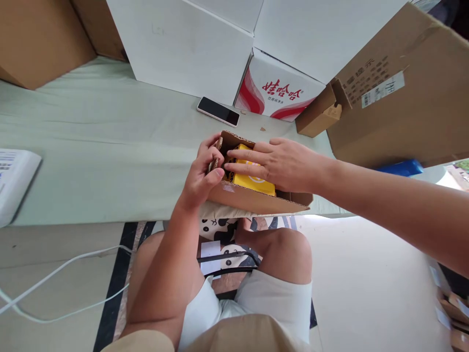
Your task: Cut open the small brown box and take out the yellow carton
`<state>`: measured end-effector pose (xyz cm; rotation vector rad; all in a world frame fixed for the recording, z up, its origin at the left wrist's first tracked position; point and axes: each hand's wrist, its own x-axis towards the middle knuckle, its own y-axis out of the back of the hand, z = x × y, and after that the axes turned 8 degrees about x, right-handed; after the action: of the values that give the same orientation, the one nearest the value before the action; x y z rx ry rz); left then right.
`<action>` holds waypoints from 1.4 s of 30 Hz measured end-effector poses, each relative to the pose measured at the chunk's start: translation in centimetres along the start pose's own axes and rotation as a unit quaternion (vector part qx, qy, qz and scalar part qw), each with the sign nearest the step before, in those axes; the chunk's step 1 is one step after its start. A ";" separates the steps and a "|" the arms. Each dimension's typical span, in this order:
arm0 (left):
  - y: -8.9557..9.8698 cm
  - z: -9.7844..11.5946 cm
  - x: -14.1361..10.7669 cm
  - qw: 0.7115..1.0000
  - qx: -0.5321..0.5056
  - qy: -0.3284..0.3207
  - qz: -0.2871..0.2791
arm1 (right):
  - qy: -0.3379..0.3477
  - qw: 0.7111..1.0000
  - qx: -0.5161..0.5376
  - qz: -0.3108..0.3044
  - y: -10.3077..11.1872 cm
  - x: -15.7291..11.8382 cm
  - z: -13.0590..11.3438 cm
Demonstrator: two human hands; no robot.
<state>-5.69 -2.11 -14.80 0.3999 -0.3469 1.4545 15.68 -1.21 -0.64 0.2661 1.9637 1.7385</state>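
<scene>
**One yellow box [252, 184] sits inside an open corrugated carton [256, 201]**

At the near edge of a pale green cloth [110, 161], a seated person's left hand [200, 176] grips the carton's left end, fingers hooked over the flaps and thumb on the near side. The right hand [289, 164] lies across the yellow box, fingers straight and unclenched, tips toward that end; its thumb is out of sight. Bare cardboard shows inside the carton's right end. Good handling here would seem to ask for a firm left hold, light and even pressure from flat right fingers, and fingertips kept clear of the raw flap edges. Beyond lie a smartphone [219, 112], a red-and-white purified-water carton [280, 90] and a narrow brown box [315, 120] beside a large labelled carton [403, 117]. What these containers hold cannot be seen.
</scene>
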 end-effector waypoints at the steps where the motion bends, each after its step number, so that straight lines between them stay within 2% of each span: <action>1: 0.0 0.0 0.0 1.000 0.001 0.004 -0.003 | 0.010 1.000 -0.016 -0.005 0.2 0.6 0.2; 7: 0.3 0.1 -0.4 0.997 0.021 -0.017 -0.068 | 0.030 0.996 -0.079 -0.023 0.6 1.5 -0.1; 9: 0.4 -0.2 -0.6 0.996 0.028 -0.025 -0.084 | 0.043 0.993 -0.113 -0.003 0.4 1.3 -0.2; 12: 0.4 -1.1 -1.0 0.995 0.011 -0.044 -0.093 | 0.098 0.981 -0.156 0.056 0.2 1.5 0.1; 14: 0.2 -1.6 -1.2 0.994 -0.007 -0.051 -0.092 | 0.136 0.973 -0.176 0.065 0.2 2.0 0.8; 16: 0.0 -2.0 -1.5 0.995 -0.026 -0.057 -0.083 | 0.154 0.968 -0.195 0.042 0.3 2.5 1.4; 20: 0.0 -2.3 -1.8 0.994 -0.060 -0.068 -0.063 | 0.144 0.972 -0.186 -0.005 0.9 2.7 2.0; 28: 0.3 -1.7 -1.9 0.995 -0.066 -0.041 -0.060 | 0.145 0.978 -0.143 -0.047 3.4 0.9 1.2; 37: 0.5 -2.2 -1.7 0.993 -0.076 -0.063 -0.069 | 0.136 0.976 -0.161 -0.047 3.2 2.1 1.0; 42: 0.4 -2.3 -1.6 0.991 -0.090 -0.076 -0.063 | 0.175 0.966 -0.188 -0.034 3.2 3.1 0.9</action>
<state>-6.25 -2.44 -17.55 0.3811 -0.5621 1.2612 12.88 1.56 1.69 -0.2544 1.7854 2.1804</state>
